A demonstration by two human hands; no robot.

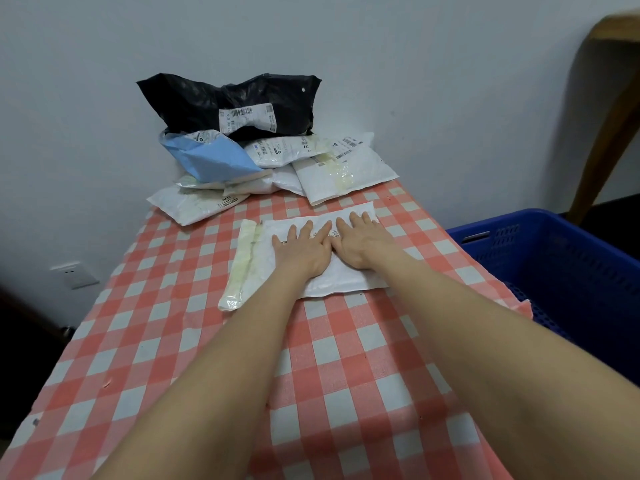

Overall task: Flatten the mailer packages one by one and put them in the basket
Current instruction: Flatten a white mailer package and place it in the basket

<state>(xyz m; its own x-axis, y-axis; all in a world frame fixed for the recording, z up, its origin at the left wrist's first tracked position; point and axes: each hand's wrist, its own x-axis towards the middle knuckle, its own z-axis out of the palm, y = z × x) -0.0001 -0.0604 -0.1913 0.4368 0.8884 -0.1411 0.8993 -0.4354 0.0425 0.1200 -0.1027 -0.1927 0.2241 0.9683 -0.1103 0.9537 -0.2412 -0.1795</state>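
Note:
A white mailer package [263, 258] lies flat in the middle of the checked table, its yellowed flap folded out on the left. My left hand [304, 251] and my right hand [360, 242] press down on it side by side, fingers straight and spread, palms flat. At the table's far end several more mailers sit in a pile: a big black one [235, 98] leaning on the wall, a blue one [214, 157], and white ones [346, 168]. The blue basket [554, 258] stands to the right of the table, below its edge.
The table carries a red-and-white checked cloth [242, 358]. A pale wall rises right behind the pile. A wooden piece of furniture [609, 98] stands at the far right behind the basket. A wall socket [72, 275] is low on the left.

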